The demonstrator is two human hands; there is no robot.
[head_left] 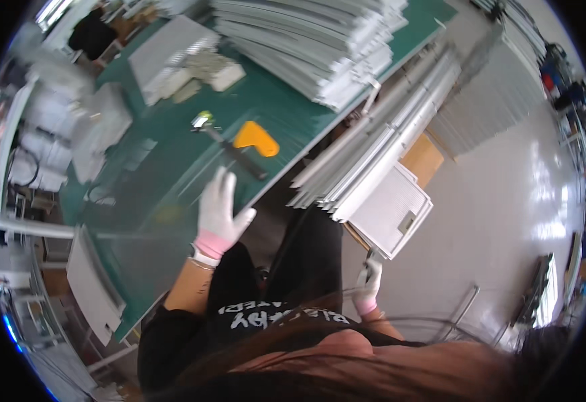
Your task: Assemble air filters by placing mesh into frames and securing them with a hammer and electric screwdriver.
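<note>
My left hand (220, 204), in a white glove with a pink cuff, is held over the near edge of the green table with its fingers stretched out and nothing in them. Just beyond its fingertips lies a hammer (239, 155) with a dark handle and a shiny head. An orange L-shaped piece (257, 139) rests beside the hammer. Low on my right side, my right hand (369, 283), gloved alike, has its fingers closed near the lower corner of a white framed panel (390, 213). A small dark item shows at those fingertips, too blurred to name.
Long white metal profiles (380, 141) lie bundled along the right edge of the green table (165, 151). A tall stack of white panels (306, 47) stands at its far side, near grey-white blocks (206, 74). A white panel (92, 288) leans at the left edge.
</note>
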